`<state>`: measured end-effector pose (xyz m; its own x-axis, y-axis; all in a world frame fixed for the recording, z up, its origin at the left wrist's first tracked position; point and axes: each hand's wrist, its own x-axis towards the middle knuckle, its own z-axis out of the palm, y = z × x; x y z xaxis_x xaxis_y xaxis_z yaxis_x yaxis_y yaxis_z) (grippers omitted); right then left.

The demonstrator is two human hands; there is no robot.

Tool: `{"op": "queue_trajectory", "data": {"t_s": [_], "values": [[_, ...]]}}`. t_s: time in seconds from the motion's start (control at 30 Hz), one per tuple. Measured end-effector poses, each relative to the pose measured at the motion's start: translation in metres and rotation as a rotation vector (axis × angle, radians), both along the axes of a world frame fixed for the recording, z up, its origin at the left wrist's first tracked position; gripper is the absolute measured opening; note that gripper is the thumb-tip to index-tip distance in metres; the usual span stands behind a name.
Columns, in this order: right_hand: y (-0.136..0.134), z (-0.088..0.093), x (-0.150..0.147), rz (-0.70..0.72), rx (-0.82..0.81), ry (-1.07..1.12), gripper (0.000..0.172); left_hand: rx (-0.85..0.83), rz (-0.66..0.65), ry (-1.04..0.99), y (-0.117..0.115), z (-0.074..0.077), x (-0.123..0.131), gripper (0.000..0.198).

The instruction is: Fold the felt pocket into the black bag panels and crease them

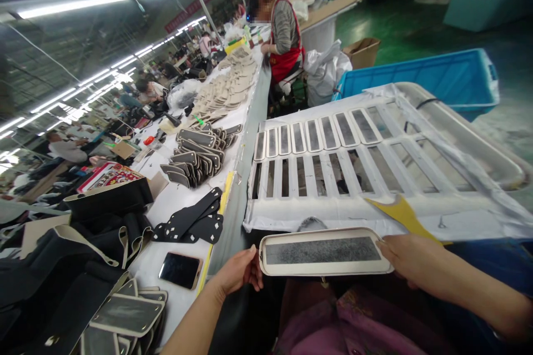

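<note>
I hold a long rounded panel (pixel 322 251), cream-edged with a grey centre, flat in front of me. My left hand (pixel 238 270) grips its left end and my right hand (pixel 410 259) grips its right end. Just beyond it lies a white slotted rack (pixel 333 175) with several similar panels set in its upper row. A yellow scrap (pixel 402 213) rests on the rack near my right hand.
A phone (pixel 180 270) lies on the long table at my left, beside black strips (pixel 191 223) and stacks of grey panels (pixel 197 155). More panels (pixel 125 316) pile at the lower left. A blue bin (pixel 420 80) stands beyond the rack. A person in a red apron (pixel 285 33) works farther along.
</note>
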<state>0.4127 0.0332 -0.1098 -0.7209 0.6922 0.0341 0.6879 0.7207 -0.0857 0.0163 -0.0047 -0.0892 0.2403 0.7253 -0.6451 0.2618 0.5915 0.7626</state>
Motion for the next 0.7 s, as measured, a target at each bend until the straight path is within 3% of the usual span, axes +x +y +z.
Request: {"op": "queue_trajectory", "data": {"t_s": [0.17,0.37,0.57,0.7], "values": [[0.001,0.008,-0.002,0.018,-0.002,-0.015,0.03,-0.012,0.074,-0.117,-0.002,-0.009,-0.002,0.055],[-0.002,-0.001,-0.001,-0.049,-0.04,0.027,0.034,-0.006,0.071,-0.094,0.0,-0.015,0.0,0.057],[0.001,-0.001,0.0,0.003,0.01,0.018,0.034,-0.03,-0.026,0.065,0.013,-0.002,0.004,0.053],[0.006,0.009,0.001,0.001,-0.082,-0.002,0.03,-0.043,-0.064,0.166,0.02,0.01,0.01,0.056]]}}
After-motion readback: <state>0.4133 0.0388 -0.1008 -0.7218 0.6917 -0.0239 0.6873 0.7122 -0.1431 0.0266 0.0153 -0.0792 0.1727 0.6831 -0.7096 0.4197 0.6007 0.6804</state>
